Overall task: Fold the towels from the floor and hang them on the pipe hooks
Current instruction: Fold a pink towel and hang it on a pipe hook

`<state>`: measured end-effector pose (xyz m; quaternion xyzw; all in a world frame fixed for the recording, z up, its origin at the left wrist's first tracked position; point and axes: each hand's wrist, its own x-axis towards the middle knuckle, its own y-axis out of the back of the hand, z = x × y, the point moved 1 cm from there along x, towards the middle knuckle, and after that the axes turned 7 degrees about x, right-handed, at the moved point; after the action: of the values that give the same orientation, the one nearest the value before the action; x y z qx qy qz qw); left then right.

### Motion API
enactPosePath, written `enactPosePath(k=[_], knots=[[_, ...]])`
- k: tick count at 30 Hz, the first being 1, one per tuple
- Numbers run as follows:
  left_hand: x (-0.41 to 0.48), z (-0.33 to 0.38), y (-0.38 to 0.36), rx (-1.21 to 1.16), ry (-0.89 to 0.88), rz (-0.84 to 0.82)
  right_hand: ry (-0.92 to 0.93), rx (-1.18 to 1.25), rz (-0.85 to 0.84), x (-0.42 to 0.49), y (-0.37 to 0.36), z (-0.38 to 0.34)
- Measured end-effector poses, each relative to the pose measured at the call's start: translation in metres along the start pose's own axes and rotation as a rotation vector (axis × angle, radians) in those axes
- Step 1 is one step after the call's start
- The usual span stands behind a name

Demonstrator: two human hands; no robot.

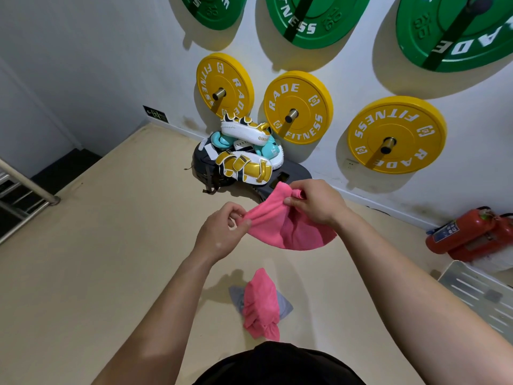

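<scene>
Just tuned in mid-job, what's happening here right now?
A person stands over a beige floor, holding a pink towel up in both hands. The left hand pinches one edge, and the right hand bunches the upper corner, so folding looks under way. A second pink towel lies crumpled on the floor, on top of a grey towel. No pipe hooks are in view.

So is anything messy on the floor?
Yes. A pink towel lies crumpled on the floor, on top of a grey towel. Both hands hold another pink towel.
</scene>
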<state>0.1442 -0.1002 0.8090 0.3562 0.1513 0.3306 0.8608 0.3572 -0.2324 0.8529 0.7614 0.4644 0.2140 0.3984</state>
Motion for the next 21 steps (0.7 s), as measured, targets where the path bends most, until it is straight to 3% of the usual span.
enactPosePath(k=[4, 14, 17, 21], knots=[[0.011, 0.017, -0.002, 0.012, -0.092, 0.09, 0.11, 0.002, -0.077, 0.0, -0.002, -0.014], [0.034, 0.032, -0.006, -0.336, -0.075, -0.31, 0.159, 0.108, -0.245, -0.01, -0.004, -0.021], [0.03, 0.025, -0.007, -0.322, -0.022, -0.202, 0.07, 0.199, -0.134, -0.016, 0.0, -0.006], [0.027, -0.003, 0.008, -0.415, 0.154, 0.048, -0.105, 0.265, 0.197, -0.027, 0.017, 0.026]])
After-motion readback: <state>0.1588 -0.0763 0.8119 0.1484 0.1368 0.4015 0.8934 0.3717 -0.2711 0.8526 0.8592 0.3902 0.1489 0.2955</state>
